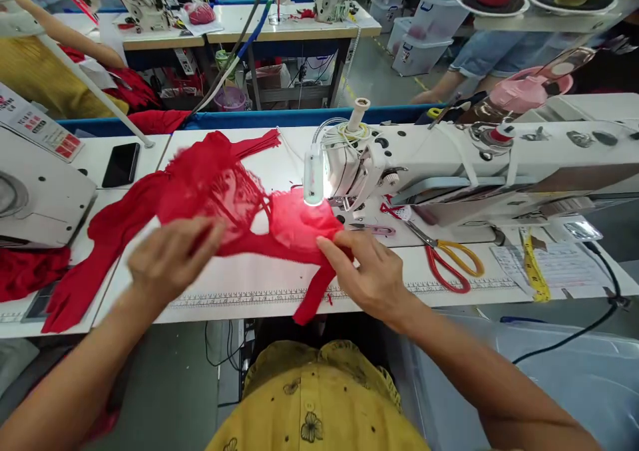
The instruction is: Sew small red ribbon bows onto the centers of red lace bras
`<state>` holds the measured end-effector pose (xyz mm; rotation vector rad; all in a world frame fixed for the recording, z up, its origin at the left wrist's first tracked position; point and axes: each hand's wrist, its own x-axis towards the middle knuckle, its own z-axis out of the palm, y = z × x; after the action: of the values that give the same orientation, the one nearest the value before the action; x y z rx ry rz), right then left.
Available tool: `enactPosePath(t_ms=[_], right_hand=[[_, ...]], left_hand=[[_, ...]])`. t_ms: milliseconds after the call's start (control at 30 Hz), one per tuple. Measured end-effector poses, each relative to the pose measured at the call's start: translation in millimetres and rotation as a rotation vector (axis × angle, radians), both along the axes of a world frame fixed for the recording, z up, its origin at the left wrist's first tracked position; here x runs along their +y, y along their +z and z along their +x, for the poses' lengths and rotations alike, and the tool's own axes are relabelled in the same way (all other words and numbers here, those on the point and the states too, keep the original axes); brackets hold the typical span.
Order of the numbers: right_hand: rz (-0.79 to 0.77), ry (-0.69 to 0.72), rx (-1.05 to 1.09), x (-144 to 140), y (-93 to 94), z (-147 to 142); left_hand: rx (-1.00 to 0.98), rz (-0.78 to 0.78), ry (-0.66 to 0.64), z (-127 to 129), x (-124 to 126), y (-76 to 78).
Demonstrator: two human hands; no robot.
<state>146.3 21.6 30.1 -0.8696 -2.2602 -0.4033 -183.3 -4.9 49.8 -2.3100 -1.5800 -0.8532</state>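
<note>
A red lace bra (299, 228) lies across the white sewing table, one padded cup under the lit head of the sewing machine (357, 165). My right hand (369, 268) pinches its band edge between thumb and fingers, just right of that cup. A loose end of red band (315, 295) hangs toward the table's front edge. My left hand (174, 255), smeared by motion, is over the left side of the red work with its fingers curled. Whether it grips any fabric cannot be made out. Beyond it is a heap of red lace pieces (200, 171).
Scissors (452, 261) with red and orange handles lie right of my right hand, near tweezers (372, 229). A yellow tape measure (535, 268) rests on papers. A black phone (121, 165) sits at left. Other people and sewing tables are beyond.
</note>
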Motion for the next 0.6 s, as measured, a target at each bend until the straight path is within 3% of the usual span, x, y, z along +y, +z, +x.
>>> enactPosePath(t_ms=[100, 167, 300, 433, 600], right_hand=[[-0.116, 0.053, -0.284, -5, -17.7, 28], [-0.276, 0.068, -0.414, -11, -22.9, 38], [-0.476, 0.139, -0.389, -19, -9.0, 35], [-0.465, 0.137, -0.236, -21, -0.1, 6], [-0.507, 0.054, -0.250, -27, -22.2, -26]], left_hand=[[0.303, -0.120, -0.144, 20, -32, -36.0], [0.351, -0.184, -0.192, 33, -46, -51.1], [0.125, -0.247, -0.255, 49, -51, -46.9], [-0.109, -0.219, -0.234, 66, -17, -37.1], [-0.049, -0.546, -0.334, 84, 46, -42.8]])
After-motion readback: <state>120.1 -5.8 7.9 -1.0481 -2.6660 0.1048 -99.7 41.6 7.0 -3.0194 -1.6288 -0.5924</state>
